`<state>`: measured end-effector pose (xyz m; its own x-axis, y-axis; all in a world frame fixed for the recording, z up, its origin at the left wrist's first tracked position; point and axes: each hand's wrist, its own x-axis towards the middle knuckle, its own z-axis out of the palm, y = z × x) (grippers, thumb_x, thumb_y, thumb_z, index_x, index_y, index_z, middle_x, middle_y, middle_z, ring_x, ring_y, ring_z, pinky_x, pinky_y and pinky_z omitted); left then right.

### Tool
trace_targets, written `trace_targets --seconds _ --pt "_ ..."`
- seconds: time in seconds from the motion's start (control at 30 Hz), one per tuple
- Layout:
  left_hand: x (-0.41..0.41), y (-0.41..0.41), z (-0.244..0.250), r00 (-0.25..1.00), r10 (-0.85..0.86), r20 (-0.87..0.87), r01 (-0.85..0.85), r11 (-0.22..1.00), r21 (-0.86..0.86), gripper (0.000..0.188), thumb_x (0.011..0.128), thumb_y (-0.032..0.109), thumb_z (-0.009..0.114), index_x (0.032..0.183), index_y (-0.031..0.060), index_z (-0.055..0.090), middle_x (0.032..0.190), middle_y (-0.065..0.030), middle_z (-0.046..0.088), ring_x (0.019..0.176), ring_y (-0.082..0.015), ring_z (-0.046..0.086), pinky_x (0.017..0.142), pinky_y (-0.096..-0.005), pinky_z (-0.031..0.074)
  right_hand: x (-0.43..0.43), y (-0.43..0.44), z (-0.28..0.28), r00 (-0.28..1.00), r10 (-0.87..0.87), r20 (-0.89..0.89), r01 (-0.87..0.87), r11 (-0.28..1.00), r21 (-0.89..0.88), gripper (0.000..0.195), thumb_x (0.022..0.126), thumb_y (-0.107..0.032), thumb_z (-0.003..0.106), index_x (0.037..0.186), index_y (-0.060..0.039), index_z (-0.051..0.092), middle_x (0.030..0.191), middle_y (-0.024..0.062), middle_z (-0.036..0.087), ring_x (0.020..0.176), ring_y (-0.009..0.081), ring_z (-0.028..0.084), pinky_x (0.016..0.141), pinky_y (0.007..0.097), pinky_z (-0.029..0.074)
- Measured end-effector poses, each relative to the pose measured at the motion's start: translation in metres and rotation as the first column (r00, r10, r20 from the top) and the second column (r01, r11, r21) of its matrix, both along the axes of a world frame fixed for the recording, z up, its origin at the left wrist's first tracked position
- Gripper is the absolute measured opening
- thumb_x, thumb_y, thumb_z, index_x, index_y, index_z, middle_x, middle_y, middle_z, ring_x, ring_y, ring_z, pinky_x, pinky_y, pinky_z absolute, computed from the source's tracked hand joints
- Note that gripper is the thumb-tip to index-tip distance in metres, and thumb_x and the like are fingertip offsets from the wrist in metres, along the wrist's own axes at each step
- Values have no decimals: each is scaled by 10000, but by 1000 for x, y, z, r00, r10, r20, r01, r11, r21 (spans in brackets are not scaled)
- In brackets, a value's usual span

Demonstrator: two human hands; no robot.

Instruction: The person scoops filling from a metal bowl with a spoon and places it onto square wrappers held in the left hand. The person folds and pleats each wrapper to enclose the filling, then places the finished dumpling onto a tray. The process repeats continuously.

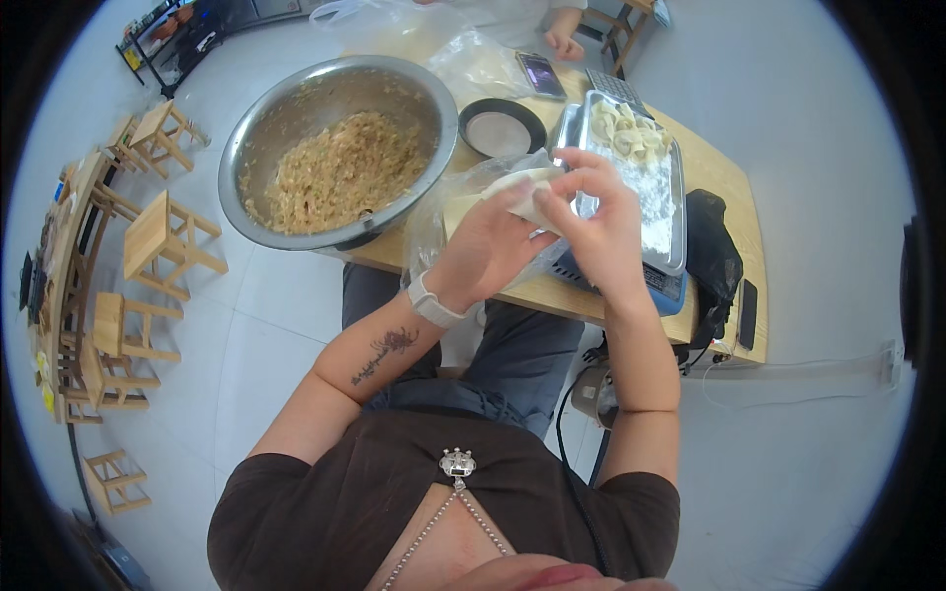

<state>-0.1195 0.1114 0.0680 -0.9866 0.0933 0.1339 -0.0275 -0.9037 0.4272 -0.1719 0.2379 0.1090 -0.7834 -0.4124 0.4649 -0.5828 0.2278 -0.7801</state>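
Observation:
My left hand [477,247] cradles a thin pale dough wrapper [531,208] above the table's near edge. From the other side, my right hand [607,225] pinches that wrapper between thumb and fingers; whether filling lies inside is hidden. Beneath my hands, a clear plastic bag [423,247] partly covers a stack of pale wrappers [457,210]. To the left stands a large steel bowl [230,173] with minced filling [344,177]. Right of my hands, a metal tray [678,236] bears white flour [654,210] and several folded dumplings [628,133] at its far end.
A blue appliance [671,294] sits under the tray. Around it are a dark-rimmed round dish [502,133], a lit phone [542,74], a black bag [715,236] and a dark phone [748,314]. Another person's hand [565,44] rests across the table. Wooden stools [166,240] stand left.

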Motion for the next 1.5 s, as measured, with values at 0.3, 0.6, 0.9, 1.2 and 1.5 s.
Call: trace_targets --seconds 0.3,0.6,0.9,1.2,1.5 --pt "12 -1 5 995 99 -14 -100 991 -90 384 1012 218 406 1329 3 429 1323 -120 495 1215 -233 502 1034 -417 403 7 -20 -4 998 -58 -17 54 981 -186 156 711 -105 755 835 -47 680 1097 109 612 714 101 530 658 237 445" --pt "17 -4 14 993 109 -45 -114 986 -121 440 1002 229 388 1356 -32 403 1386 -158 442 1280 -230 427 1057 -395 371 22 -2 -12 978 0 -206 -36 985 -169 192 758 -60 732 932 -40 653 1038 119 564 1000 235 545 838 330 435" --pt "29 -36 20 951 190 -242 -308 585 -751 154 827 14 693 972 -38 694 961 -58 680 850 -83 594 767 -229 478 27 13 6 935 106 -337 -80 993 92 99 776 -29 710 841 0 640 792 110 606 679 246 607 610 307 482" --pt "30 -43 11 947 221 -235 -319 529 -787 144 846 66 698 942 -40 702 865 -33 684 774 -55 597 693 -202 482 18 17 10 958 206 -200 -178 972 152 71 788 -23 688 838 -7 640 763 114 609 663 266 606 584 328 477" --pt "28 -30 4 850 386 -359 -501 378 -779 122 873 108 677 860 -12 660 727 -32 638 654 -57 558 547 -215 426 14 21 0 851 148 -504 -32 972 231 107 793 -43 687 857 -14 606 699 122 556 632 299 581 547 355 456"
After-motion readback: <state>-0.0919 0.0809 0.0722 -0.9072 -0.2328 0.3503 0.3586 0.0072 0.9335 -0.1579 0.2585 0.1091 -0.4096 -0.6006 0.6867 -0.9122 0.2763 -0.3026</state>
